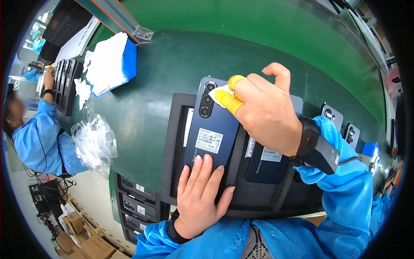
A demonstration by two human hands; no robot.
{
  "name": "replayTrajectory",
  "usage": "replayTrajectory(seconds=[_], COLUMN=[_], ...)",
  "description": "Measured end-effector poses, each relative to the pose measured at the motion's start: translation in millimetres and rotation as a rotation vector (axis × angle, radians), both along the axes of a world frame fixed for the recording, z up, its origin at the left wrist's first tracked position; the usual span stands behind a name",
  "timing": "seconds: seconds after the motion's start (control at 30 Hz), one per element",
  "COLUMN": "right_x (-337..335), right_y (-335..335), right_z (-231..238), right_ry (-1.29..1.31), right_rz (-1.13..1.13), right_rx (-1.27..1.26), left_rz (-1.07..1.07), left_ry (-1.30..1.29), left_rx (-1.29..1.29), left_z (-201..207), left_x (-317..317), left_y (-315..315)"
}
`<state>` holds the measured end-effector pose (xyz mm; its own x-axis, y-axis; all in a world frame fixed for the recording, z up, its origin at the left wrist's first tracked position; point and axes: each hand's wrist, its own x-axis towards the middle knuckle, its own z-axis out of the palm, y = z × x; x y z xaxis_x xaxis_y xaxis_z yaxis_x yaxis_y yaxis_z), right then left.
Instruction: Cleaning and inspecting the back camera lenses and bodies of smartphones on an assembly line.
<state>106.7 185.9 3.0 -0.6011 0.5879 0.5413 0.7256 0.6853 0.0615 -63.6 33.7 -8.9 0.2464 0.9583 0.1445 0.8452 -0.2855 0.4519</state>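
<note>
A dark blue smartphone point(226, 125) lies back side up over the left part of a black foam tray point(171, 151). Its camera end pokes out past the tray's far rim, so it looks laid across the foam rather than seated in a compartment. Turned this way, it shows its camera lenses point(207, 99) and white label point(209, 140). The left hand point(199, 196) rests flat over the near end, fingers straight and somewhat spread, gripping nothing; I'd say they pin the phone so it won't skid. The right hand point(267, 110) does the pinching: its fingers, two sleeved in yellow finger cots point(230, 102), are closed on a white wipe point(217, 96) whose tip reaches the edge of the lens row. The cots probably keep bare skin off the phone, and a tight pinch makes a small pad that suits round lenses.

Partly hidden beneath that wrist, another dark smartphone point(269, 173) lies in the tray, where the foam likely guards it from scratches. Off to the left on the green worktop point(146, 108), a blue box point(130, 60) carries a heap of white sheets, and clear plastic bags point(95, 140) bunch at the edge, well apart from both hands.
</note>
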Motion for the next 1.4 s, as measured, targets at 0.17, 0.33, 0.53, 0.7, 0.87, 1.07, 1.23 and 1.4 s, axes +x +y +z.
replayTrajectory(seconds=[0.17, 0.33, 0.53, 0.7, 0.87, 1.07, 1.23, 1.4], right_x=[10, 63, 136, 203, 233, 251, 243, 217], right_y=[8, -7, -95, -205, -271, -293, -306, -286], right_z=[12, 38, 74, 74, 49, -3, -1, 5], right_ry=[-0.078, -0.068, -0.066, -0.131, -0.044, 0.160, 0.001, 0.362], right_rz=[-0.126, -0.289, -0.619, -1.097, -1.230, -1.251, -1.330, -1.228], right_rx=[0.066, -0.072, -0.123, -0.188, -0.258, -0.206, -0.328, -0.385], left_rz=[-0.018, -0.013, -0.021, -0.061, -0.061, -0.052, 0.060, 0.377], left_ry=[-0.026, -0.017, 0.007, 0.027, 0.047, -0.159, -0.049, -0.553], left_rx=[0.030, 0.059, 0.075, 0.101, 0.116, 0.111, 0.195, -0.367], left_z=[-1, -2, -6, -4, -5, -4, 20, 16], left_x=[3, 1, -2, 5, 3, -1, -21, -61], left_y=[1, 1, -3, -1, -2, -6, 3, 25])
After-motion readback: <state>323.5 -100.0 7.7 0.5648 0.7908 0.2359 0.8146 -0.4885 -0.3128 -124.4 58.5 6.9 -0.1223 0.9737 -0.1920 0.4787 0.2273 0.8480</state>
